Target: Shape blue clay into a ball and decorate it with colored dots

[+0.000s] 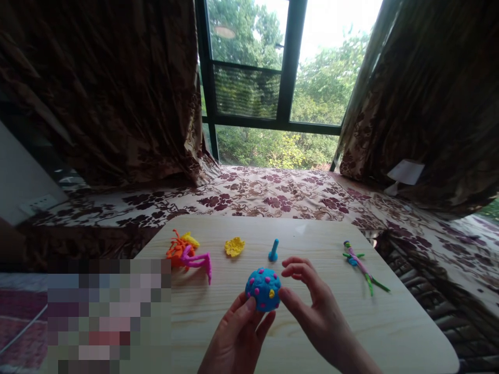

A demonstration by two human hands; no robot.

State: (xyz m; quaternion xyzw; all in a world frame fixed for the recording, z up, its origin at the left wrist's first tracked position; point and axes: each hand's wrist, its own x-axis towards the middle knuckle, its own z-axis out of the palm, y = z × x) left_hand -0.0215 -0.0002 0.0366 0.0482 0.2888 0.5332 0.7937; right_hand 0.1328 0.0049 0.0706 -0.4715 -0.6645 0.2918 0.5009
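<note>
Fingers of the left hand (238, 332) grip a blue dome (262, 295), studded with pink and yellow dots, over the middle of a pale wooden table (393, 337). The right hand (322, 311) holds nothing, its fingers loosely curled and parted beside the dome; whether its thumb touches cannot be told. Just beyond, a blue peg (274, 251) stands on its flared base, with a crinkled yellow disc (234, 247) to its left. An orange tentacled piece (176, 256) with a magenta leggy piece (198, 257) lies near the left edge. A multicolored stick figure (360, 265) lies near the right edge, wood grain stretching between it and the right hand. Floral cloth (249, 193) borders the far edge.
</note>
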